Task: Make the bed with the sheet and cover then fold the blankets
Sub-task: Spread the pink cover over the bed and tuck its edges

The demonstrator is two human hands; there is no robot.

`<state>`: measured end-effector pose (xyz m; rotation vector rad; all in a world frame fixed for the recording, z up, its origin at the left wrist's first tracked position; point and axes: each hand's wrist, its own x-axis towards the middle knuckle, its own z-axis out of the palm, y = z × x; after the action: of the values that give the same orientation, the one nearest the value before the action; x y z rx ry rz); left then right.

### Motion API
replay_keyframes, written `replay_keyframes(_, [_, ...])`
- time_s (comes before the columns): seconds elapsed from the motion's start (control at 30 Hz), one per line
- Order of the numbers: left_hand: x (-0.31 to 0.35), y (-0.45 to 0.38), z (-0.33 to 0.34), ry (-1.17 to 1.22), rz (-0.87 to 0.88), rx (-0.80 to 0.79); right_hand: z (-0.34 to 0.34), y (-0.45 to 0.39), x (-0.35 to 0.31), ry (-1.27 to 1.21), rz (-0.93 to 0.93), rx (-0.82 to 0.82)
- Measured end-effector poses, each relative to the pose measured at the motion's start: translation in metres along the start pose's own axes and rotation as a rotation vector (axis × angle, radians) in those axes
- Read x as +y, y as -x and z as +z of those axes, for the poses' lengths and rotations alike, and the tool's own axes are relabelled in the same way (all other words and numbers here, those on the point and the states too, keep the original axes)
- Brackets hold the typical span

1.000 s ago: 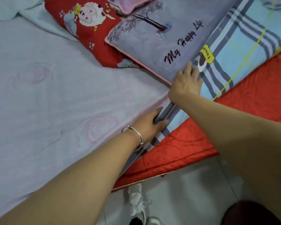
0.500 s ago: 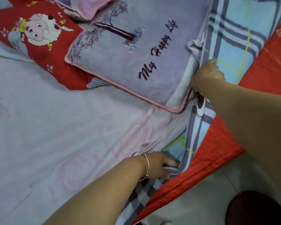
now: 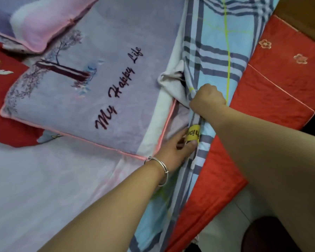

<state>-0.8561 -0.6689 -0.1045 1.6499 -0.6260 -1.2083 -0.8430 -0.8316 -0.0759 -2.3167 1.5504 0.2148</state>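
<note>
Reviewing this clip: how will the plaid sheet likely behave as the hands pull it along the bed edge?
Probably floppy: the plaid sheet bunches into folds where the right hand grips it. Likely light, since the left hand holds its edge with just a pinch. It may drag rather than slide on the red quilt.

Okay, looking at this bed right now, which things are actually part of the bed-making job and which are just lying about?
Part of the job:
plaid sheet, gripped by the right hand and left hand
pale floral cover
red quilted mattress pad

Just lying about:
"My Happy Life" pillow
pink-edged pillow
red cartoon pillow
silver bangle on the left wrist
</note>
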Motion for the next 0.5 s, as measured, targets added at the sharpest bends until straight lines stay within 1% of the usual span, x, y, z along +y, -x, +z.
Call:
replay_keyframes(0.1, [0.005,-0.024,0.005,-0.041,-0.008,-0.003,-0.005,-0.021,-0.002,0.044,-0.081,-0.008])
replay_keyframes(0.2, [0.001,-0.038,0.008,0.032,-0.135,-0.039,-0.010,-0.040,-0.007,0.074,-0.148,-0.023])
replay_keyframes(0.27, [0.002,-0.049,0.012,-0.001,-0.211,-0.079,-0.014,-0.060,-0.011,0.086,-0.174,-0.014])
replay_keyframes(0.43, [0.000,-0.065,0.035,-0.212,-0.323,-0.311,-0.028,-0.101,-0.006,0.097,-0.173,0.002])
replay_keyframes(0.5, [0.001,-0.071,0.050,-0.294,-0.329,-0.391,-0.036,-0.117,0.000,0.076,-0.151,0.003])
